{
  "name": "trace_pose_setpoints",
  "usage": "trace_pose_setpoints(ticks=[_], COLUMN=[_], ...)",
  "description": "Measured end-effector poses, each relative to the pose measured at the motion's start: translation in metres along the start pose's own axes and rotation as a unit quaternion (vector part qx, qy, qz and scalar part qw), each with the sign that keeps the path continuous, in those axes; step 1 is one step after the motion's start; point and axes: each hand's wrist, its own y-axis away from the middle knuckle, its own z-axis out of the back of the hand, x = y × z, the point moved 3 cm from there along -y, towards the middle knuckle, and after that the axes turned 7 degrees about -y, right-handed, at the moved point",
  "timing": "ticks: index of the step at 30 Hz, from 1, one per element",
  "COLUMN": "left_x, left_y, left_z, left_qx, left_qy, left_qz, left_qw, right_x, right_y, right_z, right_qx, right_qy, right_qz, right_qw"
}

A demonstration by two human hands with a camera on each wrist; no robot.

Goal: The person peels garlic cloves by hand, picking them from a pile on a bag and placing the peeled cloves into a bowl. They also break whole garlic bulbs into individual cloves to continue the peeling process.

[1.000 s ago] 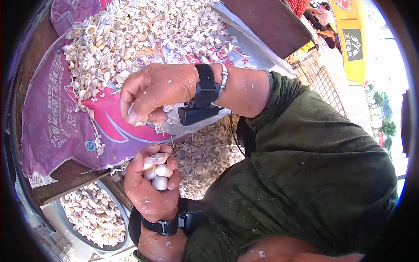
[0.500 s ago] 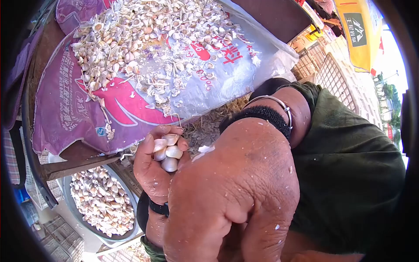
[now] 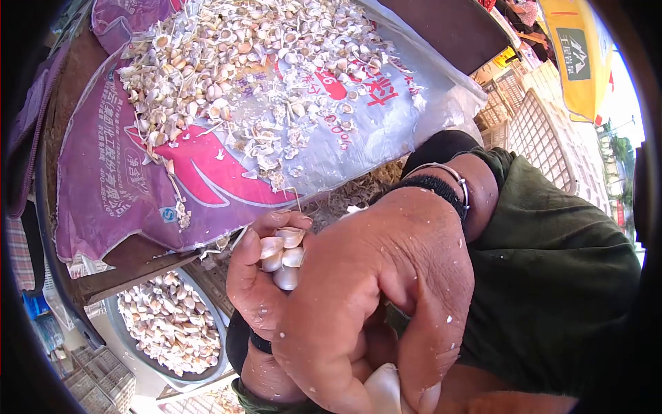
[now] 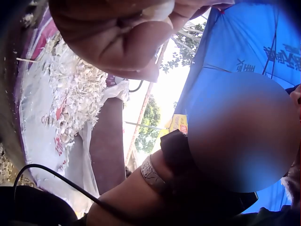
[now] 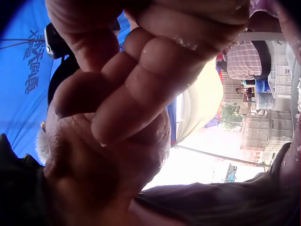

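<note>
In the head view my left hand (image 3: 252, 286) cups several garlic cloves (image 3: 284, 257) in its curled fingers, near the front edge of the stand. Close to the camera, my right hand (image 3: 389, 283) hides part of the left palm and wrist. Its thumb and fingers pinch one pale garlic clove (image 3: 384, 388) at the bottom edge of the view. The left wrist view shows the left fingers (image 4: 117, 42) curled around a whitish clove (image 4: 157, 10). Curled right-hand fingers (image 5: 136, 89) fill much of the right wrist view; the clove is hidden there.
A heap of garlic cloves and skins (image 3: 234, 62) lies on a purple and white plastic sack (image 3: 103, 200) over the stand. Below it stands a grey basin (image 3: 219, 324) of cloves. Plastic crates (image 3: 545, 138) are at the right, and a cable (image 4: 56, 174) runs beside the forearm.
My right hand has come away from above the sack, toward the camera and down the view. The pinched clove now shows at the bottom edge. My left hand keeps its cloves, shifted slightly rightward.
</note>
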Motion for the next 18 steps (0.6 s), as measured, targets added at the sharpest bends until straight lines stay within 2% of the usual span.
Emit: trace_pose_setpoints(ticks=[1,2,3,4,5,6,7,8,9,10,11,12,13,14,15,16,18], left_x=[0.003,0.006,0.006,0.007,0.004,0.002,-0.001,-0.002,0.000,-0.001,0.000,0.000,0.001,0.000,-0.001,-0.001,-0.002], left_y=[-0.002,-0.002,-0.001,-0.001,-0.004,-0.007,-0.009,-0.010,-0.009,-0.011,-0.011,-0.010,-0.011,-0.012,-0.013,-0.014,-0.014], left_z=[0.002,0.003,0.003,0.002,-0.004,0.001,0.008,0.010,0.010,0.010,0.010,0.010,0.009,0.012,0.014,0.015,0.015], left_qx=[0.014,0.017,0.003,-0.010,-0.008,-0.009,0.037,0.085,0.047,0.047,0.079,0.110,0.121,0.120,0.150,0.179,0.170], left_qy=[0.003,0.008,0.019,0.031,0.082,0.086,0.091,0.094,0.075,0.077,0.082,0.086,0.101,0.101,0.087,0.074,0.073], left_qz=[-0.026,-0.025,-0.015,-0.005,-0.048,-0.047,-0.031,-0.017,-0.030,-0.032,-0.024,-0.016,-0.004,-0.005,-0.006,-0.008,-0.014], left_qw=[1.000,1.000,1.000,0.999,0.995,0.995,0.995,0.992,0.996,0.995,0.993,0.990,0.988,0.988,0.985,0.981,0.983], right_x=[-0.006,-0.002,-0.004,-0.003,0.009,0.012,0.013,0.029,0.031,0.033,0.035,0.032,0.031,0.028,0.017,0.015,0.001], right_y=[0.006,0.011,0.010,0.008,0.020,0.021,0.022,0.019,0.018,0.017,0.015,0.016,0.014,0.015,0.019,0.012,0.004], right_z=[0.003,0.014,0.031,0.044,0.051,0.066,0.080,0.084,0.109,0.136,0.162,0.199,0.224,0.253,0.292,0.313,0.337], right_qx=[-0.051,-0.091,-0.095,-0.095,-0.117,-0.148,-0.181,-0.284,-0.291,-0.316,-0.321,-0.308,-0.275,-0.261,-0.151,-0.150,-0.009], right_qy=[-0.089,-0.012,0.127,0.263,0.425,0.427,0.428,0.384,0.453,0.472,0.542,0.590,0.676,0.720,0.833,0.833,0.859], right_qz=[-0.047,-0.083,-0.016,0.050,-0.062,-0.065,-0.068,-0.173,-0.136,-0.143,-0.140,-0.160,-0.178,-0.209,-0.156,-0.156,-0.325], right_qw=[0.994,0.992,0.987,0.959,0.896,0.890,0.883,0.861,0.832,0.810,0.764,0.729,0.660,0.609,0.510,0.510,0.396])
